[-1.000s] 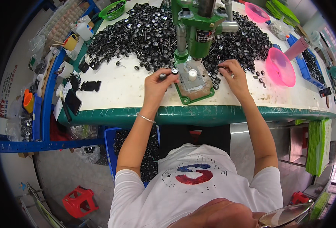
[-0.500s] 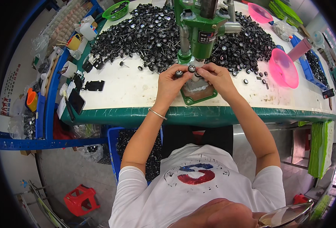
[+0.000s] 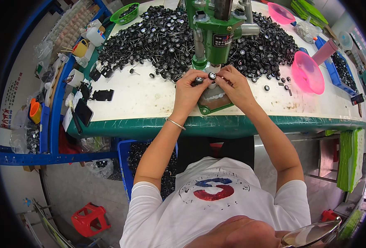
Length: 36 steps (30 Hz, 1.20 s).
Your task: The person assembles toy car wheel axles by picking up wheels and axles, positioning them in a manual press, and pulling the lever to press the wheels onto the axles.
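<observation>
In front of a green bench press (image 3: 221, 37), my two hands meet over its base plate (image 3: 216, 101). My left hand (image 3: 187, 90) is closed, with a small black toy wheel (image 3: 199, 80) with a silver hub at its fingertips. A second toy wheel (image 3: 212, 76) sits between the two hands, under the press's ram. My right hand (image 3: 237, 87) is closed, thumb and finger pinched at that second wheel. The fingers hide any axle there and part of the press post below.
A large heap of black wheels with metal axles (image 3: 162, 37) spreads behind and beside the press. Pink bowls (image 3: 307, 74) and a blue bin (image 3: 344, 72) stand at right, a green basket (image 3: 125, 14) at far left. A phone (image 3: 83, 111) and black plastic parts (image 3: 103, 95) lie left.
Both hands have shifted slightly right with the wheels. The right fingers have closed in on the middle wheel, and a third wheel beside them no longer shows.
</observation>
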Each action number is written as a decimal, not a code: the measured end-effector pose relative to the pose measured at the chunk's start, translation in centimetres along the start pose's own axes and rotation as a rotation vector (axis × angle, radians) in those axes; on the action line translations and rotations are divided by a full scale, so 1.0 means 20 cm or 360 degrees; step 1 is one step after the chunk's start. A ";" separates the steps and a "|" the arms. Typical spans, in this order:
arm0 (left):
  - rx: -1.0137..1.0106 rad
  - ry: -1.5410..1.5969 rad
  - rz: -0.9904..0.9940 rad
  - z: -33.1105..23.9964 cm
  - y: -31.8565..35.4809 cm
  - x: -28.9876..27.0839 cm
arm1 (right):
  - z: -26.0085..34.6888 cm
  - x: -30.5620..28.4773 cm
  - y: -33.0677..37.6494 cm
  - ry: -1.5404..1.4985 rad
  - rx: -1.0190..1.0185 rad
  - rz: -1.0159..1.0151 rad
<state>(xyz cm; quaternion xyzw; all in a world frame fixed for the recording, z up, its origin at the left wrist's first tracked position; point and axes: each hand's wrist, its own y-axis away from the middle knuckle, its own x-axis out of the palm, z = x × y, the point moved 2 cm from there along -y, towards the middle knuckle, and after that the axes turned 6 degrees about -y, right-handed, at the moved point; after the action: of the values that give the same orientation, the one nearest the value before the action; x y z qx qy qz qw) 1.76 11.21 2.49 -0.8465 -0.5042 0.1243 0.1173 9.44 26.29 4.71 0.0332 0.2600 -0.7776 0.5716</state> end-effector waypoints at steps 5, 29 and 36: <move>-0.0035 0.0081 -0.0021 -0.01 0.00 -0.01 | 0.03 -0.03 0.01 0.0068 0.0029 0.0112; 0.0021 0.0080 -0.0031 -0.13 -0.02 0.02 | 0.23 -0.49 -0.48 -0.0733 0.0238 -0.0311; -0.0196 0.0356 -0.0037 -0.12 -0.03 0.01 | 0.89 -0.39 -0.94 -0.1313 0.0151 -0.0323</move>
<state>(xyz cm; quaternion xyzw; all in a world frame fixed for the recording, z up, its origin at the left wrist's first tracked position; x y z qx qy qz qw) 2.09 11.52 4.93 -0.8548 -0.5044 -0.0036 0.1220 -0.53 29.13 29.75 -0.2801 -0.0245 -0.7891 0.5461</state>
